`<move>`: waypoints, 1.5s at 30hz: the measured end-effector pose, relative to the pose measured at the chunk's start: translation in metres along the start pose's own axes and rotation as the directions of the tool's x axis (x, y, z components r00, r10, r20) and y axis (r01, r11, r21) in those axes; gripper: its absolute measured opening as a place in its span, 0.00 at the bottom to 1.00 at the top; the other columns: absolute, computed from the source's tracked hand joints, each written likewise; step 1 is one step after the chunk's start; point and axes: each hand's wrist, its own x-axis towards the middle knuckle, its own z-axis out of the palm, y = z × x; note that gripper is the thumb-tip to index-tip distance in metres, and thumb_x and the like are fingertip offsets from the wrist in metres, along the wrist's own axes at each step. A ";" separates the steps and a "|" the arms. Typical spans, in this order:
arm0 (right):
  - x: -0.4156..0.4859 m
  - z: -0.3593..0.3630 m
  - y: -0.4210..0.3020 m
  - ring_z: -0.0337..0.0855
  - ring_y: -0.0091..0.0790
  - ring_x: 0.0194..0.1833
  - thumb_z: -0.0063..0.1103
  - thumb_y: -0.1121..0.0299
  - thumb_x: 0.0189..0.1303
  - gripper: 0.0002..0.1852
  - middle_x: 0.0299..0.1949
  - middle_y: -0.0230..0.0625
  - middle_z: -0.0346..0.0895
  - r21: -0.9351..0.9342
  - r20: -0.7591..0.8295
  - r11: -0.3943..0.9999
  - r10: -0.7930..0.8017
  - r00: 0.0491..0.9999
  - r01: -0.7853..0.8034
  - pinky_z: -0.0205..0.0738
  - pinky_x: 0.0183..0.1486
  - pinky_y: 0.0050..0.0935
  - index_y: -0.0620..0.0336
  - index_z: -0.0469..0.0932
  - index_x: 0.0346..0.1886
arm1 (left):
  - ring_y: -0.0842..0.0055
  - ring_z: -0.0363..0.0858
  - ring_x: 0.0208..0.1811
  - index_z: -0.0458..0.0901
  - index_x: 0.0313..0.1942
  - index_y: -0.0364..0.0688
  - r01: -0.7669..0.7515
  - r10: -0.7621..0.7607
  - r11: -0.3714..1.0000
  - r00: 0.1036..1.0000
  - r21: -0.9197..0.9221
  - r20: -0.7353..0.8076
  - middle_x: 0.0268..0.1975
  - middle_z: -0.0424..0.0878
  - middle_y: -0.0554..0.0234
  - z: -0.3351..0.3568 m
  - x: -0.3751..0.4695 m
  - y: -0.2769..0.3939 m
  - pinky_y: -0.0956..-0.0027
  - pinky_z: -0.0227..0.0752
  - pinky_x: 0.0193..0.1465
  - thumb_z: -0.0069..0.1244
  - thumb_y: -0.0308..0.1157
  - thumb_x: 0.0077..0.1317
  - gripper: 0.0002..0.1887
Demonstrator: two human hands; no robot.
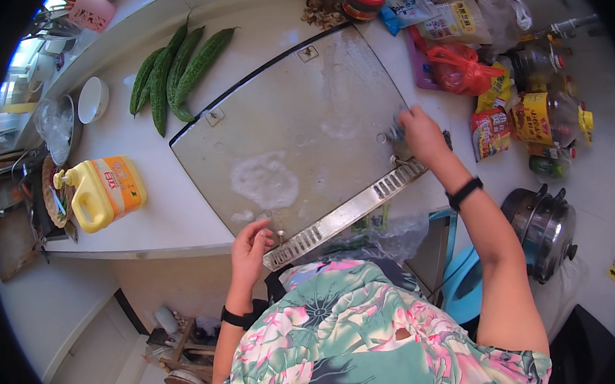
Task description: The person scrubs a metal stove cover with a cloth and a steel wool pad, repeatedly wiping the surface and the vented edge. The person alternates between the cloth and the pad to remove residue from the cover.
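A large glass panel with a black-edged far side lies on the white counter, with white suds on its left part and wet smears elsewhere. My right hand is closed on a metal scouring pad, blurred, at the panel's right edge. My left hand hangs at the near left corner with its fingers loosely curled, holding nothing. A slotted metal strip runs along the panel's near edge, between my two hands. Whether my left fingers touch the panel cannot be told.
Several bitter melons lie behind the panel. A yellow detergent jug and a white bowl stand left. A red-lidded jar, bagged goods, an oil bottle and a steel pot are right.
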 end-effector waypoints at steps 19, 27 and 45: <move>0.039 0.040 -0.162 0.83 0.58 0.49 0.53 0.71 0.69 0.06 0.45 0.56 0.77 0.119 -0.029 0.904 -0.410 0.912 0.410 0.82 0.49 0.53 0.61 0.78 0.44 | 0.42 0.59 0.78 0.60 0.78 0.32 -0.050 0.394 0.648 0.876 0.760 -0.279 0.77 0.60 0.32 -0.026 0.016 -0.007 0.47 0.52 0.82 0.61 0.30 0.65 0.43; 0.127 0.031 -0.110 0.82 0.60 0.49 0.56 0.76 0.62 0.09 0.48 0.54 0.77 0.105 -0.396 0.979 0.203 0.895 -0.175 0.81 0.50 0.53 0.59 0.79 0.46 | 0.44 0.59 0.79 0.61 0.79 0.33 -0.053 0.400 0.641 0.875 0.766 -0.274 0.78 0.60 0.33 -0.019 0.016 0.003 0.49 0.53 0.82 0.61 0.30 0.65 0.43; 0.039 0.033 -0.121 0.84 0.57 0.44 0.55 0.74 0.65 0.09 0.42 0.49 0.77 0.013 -0.263 0.995 -0.094 0.960 0.101 0.82 0.46 0.52 0.57 0.81 0.47 | 0.42 0.60 0.76 0.57 0.80 0.31 -0.055 0.377 0.632 0.893 0.773 -0.245 0.78 0.57 0.31 -0.021 0.014 0.009 0.47 0.55 0.80 0.60 0.28 0.65 0.45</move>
